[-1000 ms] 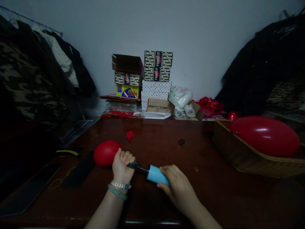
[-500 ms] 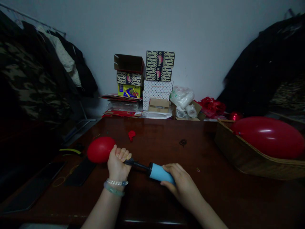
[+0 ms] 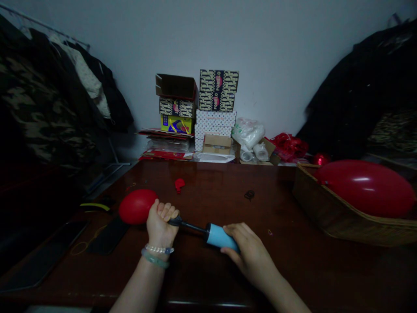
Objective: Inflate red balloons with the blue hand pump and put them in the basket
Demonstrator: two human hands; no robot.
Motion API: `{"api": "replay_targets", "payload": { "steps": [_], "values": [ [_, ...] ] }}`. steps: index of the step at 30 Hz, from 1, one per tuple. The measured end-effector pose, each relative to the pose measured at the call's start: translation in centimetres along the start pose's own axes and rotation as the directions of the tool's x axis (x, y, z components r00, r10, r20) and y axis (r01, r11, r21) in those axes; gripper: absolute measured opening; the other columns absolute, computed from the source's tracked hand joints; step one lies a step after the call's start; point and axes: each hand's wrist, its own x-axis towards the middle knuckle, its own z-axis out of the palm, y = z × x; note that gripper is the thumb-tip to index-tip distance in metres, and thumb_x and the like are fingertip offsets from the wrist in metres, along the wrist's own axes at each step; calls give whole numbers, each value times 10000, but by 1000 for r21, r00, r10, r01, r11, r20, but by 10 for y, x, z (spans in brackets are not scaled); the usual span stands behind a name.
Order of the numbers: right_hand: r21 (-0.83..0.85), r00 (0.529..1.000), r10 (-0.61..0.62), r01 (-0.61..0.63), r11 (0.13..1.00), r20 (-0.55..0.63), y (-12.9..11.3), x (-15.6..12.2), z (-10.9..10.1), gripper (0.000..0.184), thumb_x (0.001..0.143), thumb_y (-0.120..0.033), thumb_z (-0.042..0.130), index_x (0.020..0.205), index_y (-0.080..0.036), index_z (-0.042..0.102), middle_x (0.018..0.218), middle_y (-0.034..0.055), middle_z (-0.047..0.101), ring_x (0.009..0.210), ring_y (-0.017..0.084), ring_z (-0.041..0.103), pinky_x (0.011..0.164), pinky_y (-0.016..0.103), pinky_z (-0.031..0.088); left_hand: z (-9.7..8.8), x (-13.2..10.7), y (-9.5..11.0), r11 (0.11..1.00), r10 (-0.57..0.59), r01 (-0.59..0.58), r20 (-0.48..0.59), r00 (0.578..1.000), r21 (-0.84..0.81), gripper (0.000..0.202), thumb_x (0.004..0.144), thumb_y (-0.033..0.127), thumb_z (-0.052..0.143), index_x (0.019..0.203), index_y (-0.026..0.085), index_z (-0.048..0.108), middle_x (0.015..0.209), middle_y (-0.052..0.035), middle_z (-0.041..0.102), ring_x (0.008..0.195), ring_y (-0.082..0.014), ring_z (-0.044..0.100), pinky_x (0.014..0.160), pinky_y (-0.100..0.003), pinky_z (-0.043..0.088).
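Note:
My left hand (image 3: 160, 224) is closed around the neck of a small red balloon (image 3: 136, 206), holding it on the black nozzle of a hand pump. The partly inflated balloon sticks out to the left of my fist, just above the dark wooden table (image 3: 215, 261). My right hand (image 3: 249, 250) grips the light blue pump (image 3: 217, 236) barrel, with the black rod showing between both hands. Two bracelets sit on my left wrist.
A wicker basket (image 3: 329, 213) at the right holds a large inflated red balloon (image 3: 366, 188). A limp red balloon (image 3: 179, 184) and a small dark object (image 3: 249, 194) lie mid-table. Two dark phones (image 3: 107, 235) lie at the left. Stacked boxes (image 3: 215, 111) and bags line the wall.
The balloon and my left hand have shifted left. The gap between my hands widened, showing more of the black rod. The balloon's size looks about the same.

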Motion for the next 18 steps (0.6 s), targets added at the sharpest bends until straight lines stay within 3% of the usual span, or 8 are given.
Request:
{"api": "replay_targets", "payload": {
  "steps": [9, 13, 18],
  "values": [
    [-47, 991, -12, 6, 999, -135, -15, -7, 22, 396, 802, -192, 707, 1161, -175, 541, 1065, 124, 644, 962, 291, 597, 846, 467, 518, -2, -14, -33, 995, -97, 96, 7, 995, 29, 426, 827, 179, 581, 559, 201, 251, 441, 96, 234, 326, -41, 230, 365, -205, 212],
    [-30, 990, -56, 53, 998, -131, -13, -6, 22, 411, 808, -203, 707, 1177, -165, 532, 1069, 130, 643, 965, 285, 599, 850, 460, 520, 0, -13, -29, 996, -78, 79, -6, 997, 33, 428, 834, 189, 577, 557, 202, 251, 437, 93, 241, 327, -43, 229, 362, -206, 211],
    [2, 996, -68, 68, 998, -56, -5, -1, 13, 427, 810, -247, 718, 1184, -148, 539, 1082, 130, 639, 989, 269, 594, 874, 445, 513, 1, -4, -9, 999, -43, 43, 1, 999, 24, 427, 834, 165, 556, 556, 201, 233, 428, 93, 240, 321, -41, 236, 368, -203, 222]
  ]
}}
